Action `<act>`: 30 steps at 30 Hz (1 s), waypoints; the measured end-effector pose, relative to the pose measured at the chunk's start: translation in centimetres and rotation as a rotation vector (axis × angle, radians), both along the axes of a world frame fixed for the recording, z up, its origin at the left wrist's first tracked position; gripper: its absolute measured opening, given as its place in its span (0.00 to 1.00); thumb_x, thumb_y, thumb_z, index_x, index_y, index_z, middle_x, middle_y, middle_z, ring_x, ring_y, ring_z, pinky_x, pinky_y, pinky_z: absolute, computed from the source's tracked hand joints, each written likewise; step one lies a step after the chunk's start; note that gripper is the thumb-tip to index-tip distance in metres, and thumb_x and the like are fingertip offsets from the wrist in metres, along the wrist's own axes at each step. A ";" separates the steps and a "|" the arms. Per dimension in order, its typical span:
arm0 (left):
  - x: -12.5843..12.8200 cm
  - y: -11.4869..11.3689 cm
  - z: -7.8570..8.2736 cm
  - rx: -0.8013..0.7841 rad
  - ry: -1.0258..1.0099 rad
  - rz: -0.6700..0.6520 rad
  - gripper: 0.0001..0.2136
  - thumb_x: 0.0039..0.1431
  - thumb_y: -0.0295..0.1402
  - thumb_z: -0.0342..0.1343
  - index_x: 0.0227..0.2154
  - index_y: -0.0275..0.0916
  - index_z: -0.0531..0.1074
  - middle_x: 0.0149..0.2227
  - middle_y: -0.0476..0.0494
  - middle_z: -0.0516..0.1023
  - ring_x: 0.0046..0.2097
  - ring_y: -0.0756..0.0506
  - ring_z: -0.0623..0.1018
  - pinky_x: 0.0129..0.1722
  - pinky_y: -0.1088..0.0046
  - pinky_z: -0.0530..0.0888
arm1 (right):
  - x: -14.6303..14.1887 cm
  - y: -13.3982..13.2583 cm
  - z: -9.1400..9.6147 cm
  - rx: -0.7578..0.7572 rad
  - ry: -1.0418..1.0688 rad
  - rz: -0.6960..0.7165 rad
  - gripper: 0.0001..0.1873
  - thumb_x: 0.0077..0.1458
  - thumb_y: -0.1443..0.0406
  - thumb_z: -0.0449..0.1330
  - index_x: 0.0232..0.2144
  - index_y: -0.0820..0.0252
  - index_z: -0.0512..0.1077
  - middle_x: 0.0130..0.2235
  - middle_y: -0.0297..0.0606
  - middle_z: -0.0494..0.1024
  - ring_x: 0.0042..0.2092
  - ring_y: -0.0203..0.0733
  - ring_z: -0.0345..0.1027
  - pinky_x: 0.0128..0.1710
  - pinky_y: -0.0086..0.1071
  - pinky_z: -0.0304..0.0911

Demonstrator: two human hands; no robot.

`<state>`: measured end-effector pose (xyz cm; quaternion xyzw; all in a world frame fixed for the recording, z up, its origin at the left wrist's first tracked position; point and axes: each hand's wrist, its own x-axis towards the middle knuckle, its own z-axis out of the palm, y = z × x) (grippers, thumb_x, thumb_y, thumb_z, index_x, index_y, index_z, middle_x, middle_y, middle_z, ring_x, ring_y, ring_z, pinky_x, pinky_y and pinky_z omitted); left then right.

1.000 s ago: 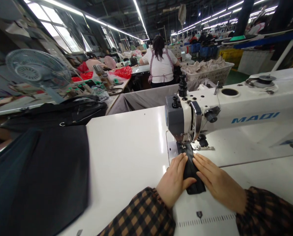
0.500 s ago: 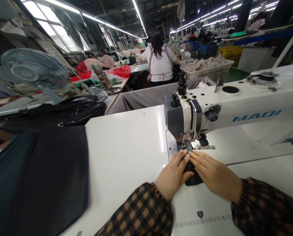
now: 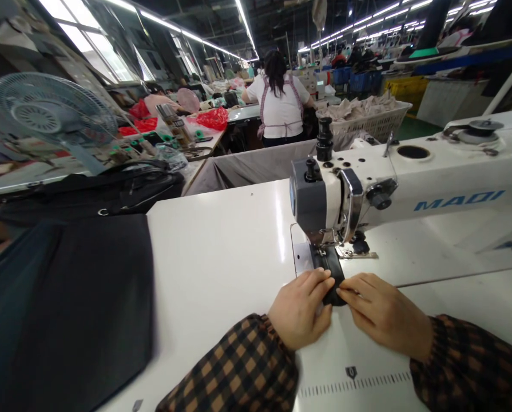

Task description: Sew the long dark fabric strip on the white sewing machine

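Observation:
A narrow black fabric strip (image 3: 330,268) lies under the presser foot of a white sewing machine (image 3: 410,183) marked MAQI. My left hand (image 3: 301,309) presses its fingertips on the strip's near left end, fingers bent together. My right hand (image 3: 382,315) pinches the strip's near right end with curled fingers. The two hands meet just in front of the needle. Most of the strip's near end is hidden under my fingers. Both sleeves are brown and black plaid.
Dark fabric (image 3: 67,309) covers the white table (image 3: 221,257) on the left, with a black bag (image 3: 110,191) behind it. A desk fan (image 3: 54,114) stands at far left. A person in white (image 3: 279,106) sits ahead beside a basket of cloth (image 3: 367,117).
The strip has fed away from me under the presser foot, so less of it shows. Both hands followed it toward the needle and their fingers curled from flat to a pinch.

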<state>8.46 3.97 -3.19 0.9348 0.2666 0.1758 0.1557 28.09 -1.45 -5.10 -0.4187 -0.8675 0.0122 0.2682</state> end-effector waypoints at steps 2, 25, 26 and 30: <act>0.2 -0.5 0.0 -0.001 -0.021 0.030 0.16 0.51 0.27 0.46 0.44 0.36 0.64 0.49 0.41 0.68 0.52 0.44 0.67 0.50 0.65 0.68 | 0.0 0.0 -0.2 -0.017 0.008 -0.006 0.13 0.54 0.73 0.47 0.41 0.66 0.67 0.38 0.43 0.69 0.41 0.43 0.61 0.40 0.41 0.62; 0.5 -0.5 0.0 0.046 -0.048 -0.022 0.09 0.55 0.28 0.46 0.36 0.36 0.69 0.39 0.44 0.72 0.43 0.46 0.70 0.42 0.68 0.72 | -0.1 0.1 -0.1 -0.021 -0.004 0.026 0.13 0.57 0.72 0.46 0.40 0.64 0.68 0.30 0.38 0.67 0.33 0.38 0.60 0.34 0.35 0.59; 0.7 -0.5 0.1 0.025 -0.057 0.005 0.08 0.55 0.29 0.46 0.36 0.37 0.68 0.40 0.43 0.71 0.43 0.46 0.70 0.42 0.68 0.72 | -0.2 0.2 0.0 -0.019 -0.011 0.036 0.13 0.58 0.72 0.46 0.39 0.64 0.68 0.29 0.38 0.67 0.33 0.38 0.59 0.34 0.35 0.59; 1.2 -0.3 0.2 0.047 -0.044 0.111 0.14 0.56 0.30 0.46 0.45 0.34 0.63 0.49 0.37 0.65 0.52 0.42 0.64 0.50 0.61 0.67 | -0.3 0.2 0.2 -0.006 -0.025 0.067 0.13 0.58 0.72 0.44 0.34 0.64 0.69 0.29 0.38 0.66 0.33 0.38 0.58 0.33 0.35 0.57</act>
